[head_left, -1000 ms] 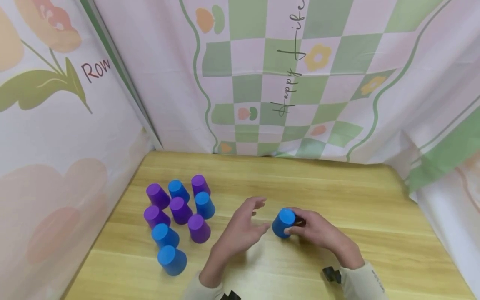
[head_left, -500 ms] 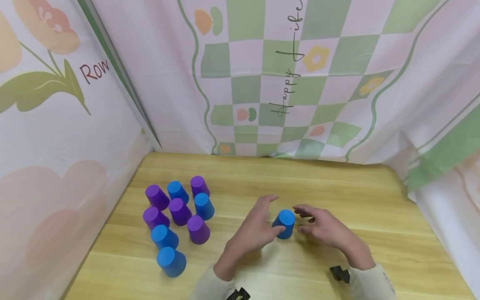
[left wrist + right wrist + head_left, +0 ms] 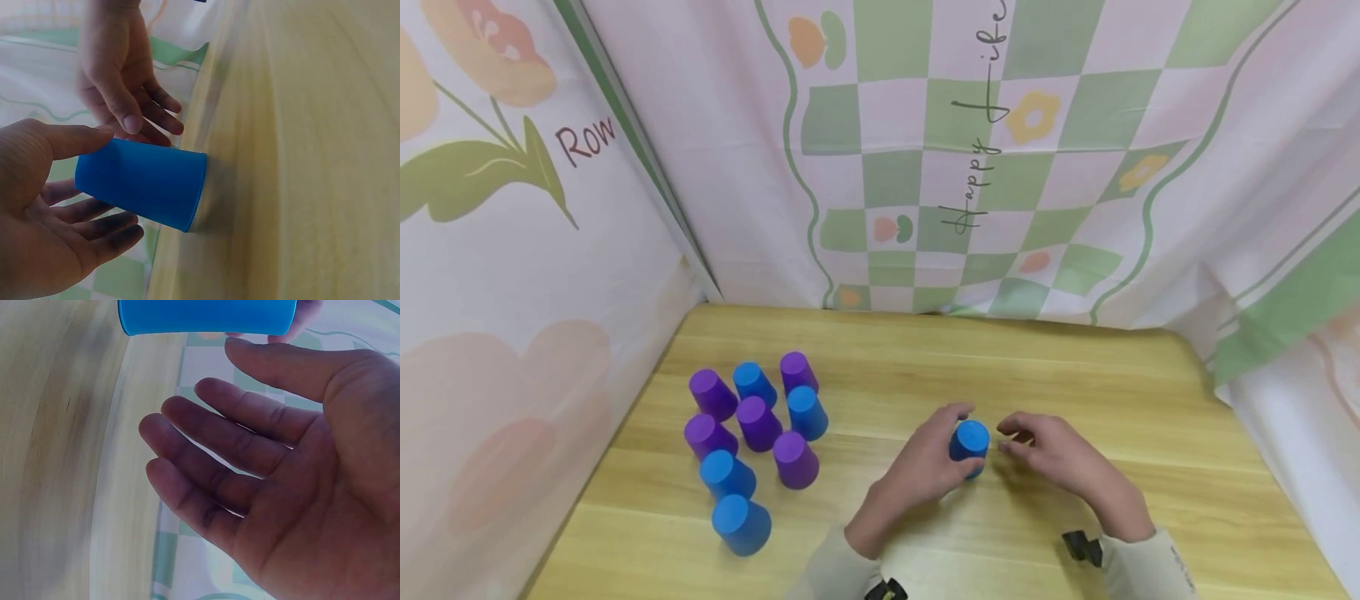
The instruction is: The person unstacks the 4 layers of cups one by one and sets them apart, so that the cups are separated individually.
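Note:
A blue cup (image 3: 972,438) stands upside down near the middle of the table. My left hand (image 3: 925,465) holds it from the left, thumb on the near side and fingers round the far side. In the left wrist view the thumb lies on the wall of the cup (image 3: 147,181), close to its narrow base, and the fingers reach behind it. Just right of the cup is my right hand (image 3: 1063,454), apart from it and holding nothing. Its fingers are loosely bent in the right wrist view, palm showing, below the wide rim of the cup (image 3: 206,317).
At the left of the wooden table (image 3: 1097,367) several upside-down cups stand close together, among them a purple cup (image 3: 796,460) and a blue cup (image 3: 742,525). Printed cloth hangs behind the table (image 3: 887,179) and along both sides.
My right hand has let go of the blue cup and drawn back to the right. My left hand has moved right and taken hold of the cup, which stays about where it was.

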`<state>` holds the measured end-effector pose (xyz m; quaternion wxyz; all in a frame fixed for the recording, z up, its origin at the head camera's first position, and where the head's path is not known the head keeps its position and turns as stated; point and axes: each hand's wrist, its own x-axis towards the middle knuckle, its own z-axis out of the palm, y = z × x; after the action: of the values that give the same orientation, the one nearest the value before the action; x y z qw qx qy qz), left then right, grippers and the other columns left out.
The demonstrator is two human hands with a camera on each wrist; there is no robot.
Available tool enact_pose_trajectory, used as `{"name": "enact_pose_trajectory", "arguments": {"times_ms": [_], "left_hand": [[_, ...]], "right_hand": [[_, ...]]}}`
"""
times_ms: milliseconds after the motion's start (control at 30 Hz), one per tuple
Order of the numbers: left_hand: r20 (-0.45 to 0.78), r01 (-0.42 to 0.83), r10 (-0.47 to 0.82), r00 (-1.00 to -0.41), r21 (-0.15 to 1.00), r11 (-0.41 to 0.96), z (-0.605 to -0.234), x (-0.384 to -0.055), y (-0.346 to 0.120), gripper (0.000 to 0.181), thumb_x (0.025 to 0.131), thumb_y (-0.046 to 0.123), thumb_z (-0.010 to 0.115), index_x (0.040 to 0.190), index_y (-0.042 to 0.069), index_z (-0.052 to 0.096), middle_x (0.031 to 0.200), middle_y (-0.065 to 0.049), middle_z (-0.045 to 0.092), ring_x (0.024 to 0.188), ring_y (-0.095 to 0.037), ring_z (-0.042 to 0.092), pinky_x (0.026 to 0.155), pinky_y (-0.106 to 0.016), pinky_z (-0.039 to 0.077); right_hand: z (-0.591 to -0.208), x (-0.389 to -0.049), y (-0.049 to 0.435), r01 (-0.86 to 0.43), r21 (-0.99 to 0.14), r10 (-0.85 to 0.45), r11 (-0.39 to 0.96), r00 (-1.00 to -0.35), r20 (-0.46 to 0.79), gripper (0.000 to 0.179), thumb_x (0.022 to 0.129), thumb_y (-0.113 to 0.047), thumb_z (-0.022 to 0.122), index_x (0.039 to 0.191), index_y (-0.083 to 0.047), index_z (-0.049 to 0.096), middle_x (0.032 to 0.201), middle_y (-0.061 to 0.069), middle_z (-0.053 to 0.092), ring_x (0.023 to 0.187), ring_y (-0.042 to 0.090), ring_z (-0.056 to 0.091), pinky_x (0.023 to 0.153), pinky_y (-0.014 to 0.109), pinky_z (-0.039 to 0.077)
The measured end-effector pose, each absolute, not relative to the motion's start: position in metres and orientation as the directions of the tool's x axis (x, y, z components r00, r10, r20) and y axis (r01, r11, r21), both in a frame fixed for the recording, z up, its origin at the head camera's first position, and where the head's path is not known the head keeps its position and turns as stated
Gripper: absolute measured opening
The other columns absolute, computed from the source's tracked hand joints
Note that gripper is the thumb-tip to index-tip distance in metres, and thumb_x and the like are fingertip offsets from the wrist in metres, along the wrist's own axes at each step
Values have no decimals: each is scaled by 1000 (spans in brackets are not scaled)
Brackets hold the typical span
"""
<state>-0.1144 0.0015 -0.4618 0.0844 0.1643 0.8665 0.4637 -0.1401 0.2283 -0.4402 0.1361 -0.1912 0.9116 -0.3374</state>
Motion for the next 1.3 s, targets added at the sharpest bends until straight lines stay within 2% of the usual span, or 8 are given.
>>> {"name": "enact_pose_trajectory", "arguments": {"times_ms": [267, 567, 967, 1300], "left_hand": [[-3, 215, 386, -923, 825, 522, -467, -116, 2, 57, 96, 21, 79, 146, 16, 53, 142, -3, 63, 130, -16, 60, 108, -36, 55], [-1, 211, 385, -923, 835, 508, -466, -115, 0, 55, 96, 19, 79, 145, 17, 54, 141, -2, 64, 130, -15, 61, 108, -35, 55], [-18, 195, 363, -932, 818, 541, -449, -105, -18, 54, 96, 21, 79, 144, 17, 55, 141, -2, 65, 130, -18, 62, 109, -41, 55], [-35, 162, 309, -950, 793, 588, -430, -93, -33, 53, 95, 22, 80, 143, 19, 56, 139, -1, 66, 129, -20, 63, 110, -47, 55]], "right_hand": [[-438, -140, 230, -252, -666, -438, 702, -891, -125, 26, 101, -17, 70, 120, 1, 72, 118, 17, 75, 101, 28, 73, 83, 43, 65], [-439, -139, 228, -255, -660, -440, 707, -889, -127, 24, 101, -15, 70, 120, 0, 72, 118, 16, 75, 102, 28, 72, 85, 46, 64], [-442, -138, 225, -275, -655, -456, 704, -882, -119, 23, 102, -18, 69, 118, -2, 74, 113, 8, 76, 99, 19, 70, 81, 30, 60], [-443, -140, 222, -294, -656, -473, 695, -874, -109, 23, 102, -19, 68, 117, -2, 74, 111, 6, 76, 97, 17, 69, 81, 29, 60]]}}
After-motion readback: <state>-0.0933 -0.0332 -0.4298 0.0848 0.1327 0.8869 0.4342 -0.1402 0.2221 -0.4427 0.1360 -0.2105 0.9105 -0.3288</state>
